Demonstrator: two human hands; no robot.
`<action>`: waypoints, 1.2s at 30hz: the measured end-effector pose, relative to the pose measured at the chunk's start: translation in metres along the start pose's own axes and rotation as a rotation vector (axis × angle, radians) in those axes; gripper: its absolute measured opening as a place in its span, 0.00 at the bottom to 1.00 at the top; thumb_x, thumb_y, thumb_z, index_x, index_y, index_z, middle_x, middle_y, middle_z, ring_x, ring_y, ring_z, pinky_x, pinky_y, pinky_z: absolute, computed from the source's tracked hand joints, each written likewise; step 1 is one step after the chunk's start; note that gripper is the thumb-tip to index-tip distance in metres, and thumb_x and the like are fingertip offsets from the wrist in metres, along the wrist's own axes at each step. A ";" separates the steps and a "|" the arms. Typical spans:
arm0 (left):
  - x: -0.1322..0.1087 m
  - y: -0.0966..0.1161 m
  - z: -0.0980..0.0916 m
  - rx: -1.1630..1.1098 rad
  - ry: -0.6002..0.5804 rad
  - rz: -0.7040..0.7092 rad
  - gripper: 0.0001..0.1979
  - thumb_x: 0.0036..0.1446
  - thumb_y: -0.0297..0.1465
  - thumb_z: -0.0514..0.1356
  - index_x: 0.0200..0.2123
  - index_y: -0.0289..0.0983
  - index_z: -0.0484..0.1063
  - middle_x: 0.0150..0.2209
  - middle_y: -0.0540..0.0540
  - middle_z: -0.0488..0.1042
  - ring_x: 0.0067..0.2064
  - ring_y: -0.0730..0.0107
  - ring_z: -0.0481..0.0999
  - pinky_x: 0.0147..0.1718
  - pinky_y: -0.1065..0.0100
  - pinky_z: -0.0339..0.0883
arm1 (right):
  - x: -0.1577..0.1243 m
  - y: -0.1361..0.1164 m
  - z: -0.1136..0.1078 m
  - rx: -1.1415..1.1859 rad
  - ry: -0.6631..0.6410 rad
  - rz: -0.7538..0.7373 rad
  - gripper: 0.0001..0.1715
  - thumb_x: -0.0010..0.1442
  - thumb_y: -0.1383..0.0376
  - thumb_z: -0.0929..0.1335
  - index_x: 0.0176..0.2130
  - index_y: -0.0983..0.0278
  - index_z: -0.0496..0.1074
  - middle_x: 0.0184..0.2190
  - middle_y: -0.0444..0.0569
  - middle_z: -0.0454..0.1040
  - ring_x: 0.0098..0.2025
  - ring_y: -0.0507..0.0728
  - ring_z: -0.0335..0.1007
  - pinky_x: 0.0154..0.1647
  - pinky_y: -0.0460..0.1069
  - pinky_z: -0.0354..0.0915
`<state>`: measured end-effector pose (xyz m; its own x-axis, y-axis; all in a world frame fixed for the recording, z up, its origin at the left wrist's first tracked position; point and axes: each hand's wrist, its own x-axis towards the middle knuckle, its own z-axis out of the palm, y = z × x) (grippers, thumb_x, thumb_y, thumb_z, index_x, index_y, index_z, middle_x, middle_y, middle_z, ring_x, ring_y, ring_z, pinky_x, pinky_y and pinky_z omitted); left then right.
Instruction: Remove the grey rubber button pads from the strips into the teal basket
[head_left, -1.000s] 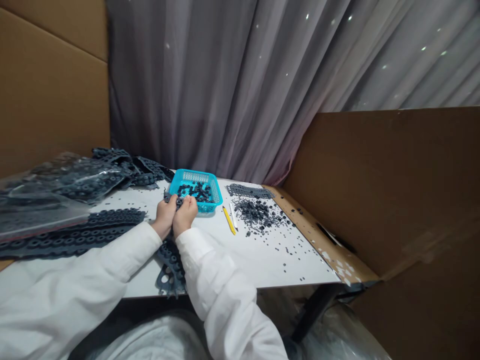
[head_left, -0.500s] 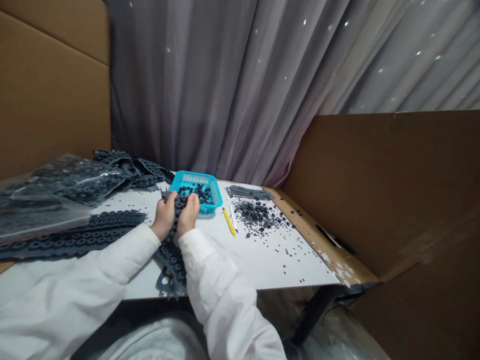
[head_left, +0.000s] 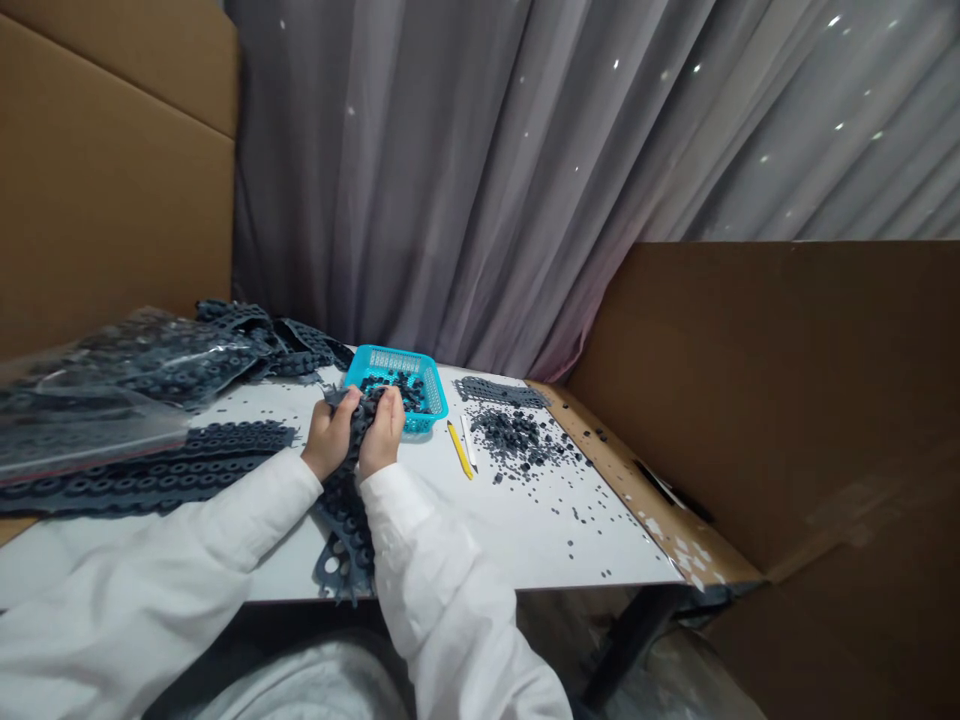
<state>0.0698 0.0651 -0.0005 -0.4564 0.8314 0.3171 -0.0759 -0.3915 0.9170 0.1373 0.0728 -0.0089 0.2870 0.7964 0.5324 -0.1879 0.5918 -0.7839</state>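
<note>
Both hands grip one dark grey perforated rubber strip (head_left: 346, 535), whose lower end hangs between my forearms to the table's front edge. My left hand (head_left: 330, 438) is closed on its left side, thumb on top. On the right side my right hand (head_left: 382, 432) is closed too, its thumb raised near the other thumb. The strip's upper end is bunched between the hands and partly hidden by the fingers. Just behind them stands a turquoise basket (head_left: 431, 414) with small black pieces (head_left: 409, 385) in it.
A yellow pen (head_left: 460, 452) and a white pen (head_left: 469, 443) lie right of the basket. Beyond them is a scattered heap of black bits (head_left: 517, 437) and a flat strip (head_left: 501, 391). At left lie more strips (head_left: 225, 463) and a filled plastic bag (head_left: 142, 370). Cardboard panels (head_left: 787, 400) flank the table.
The strip's upper end is now bent and bunched between my hands, and my thumbs have shifted slightly. The whole view has moved a little; the basket and pens stay put.
</note>
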 end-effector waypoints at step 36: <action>0.033 0.000 -0.006 -0.350 -0.118 -0.206 0.17 0.40 0.45 0.67 0.23 0.38 0.69 0.21 0.52 0.74 0.28 0.65 0.76 0.29 0.68 0.68 | 0.018 -0.049 -0.014 0.572 -0.375 0.456 0.24 0.70 0.60 0.52 0.24 0.61 0.58 0.20 0.40 0.49 0.21 0.52 0.43 0.26 0.46 0.52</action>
<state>0.0496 0.0900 0.0088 -0.2972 0.9377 0.1800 -0.4608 -0.3059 0.8331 0.1646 0.0563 0.0343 -0.2473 0.9029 0.3516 -0.6893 0.0911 -0.7187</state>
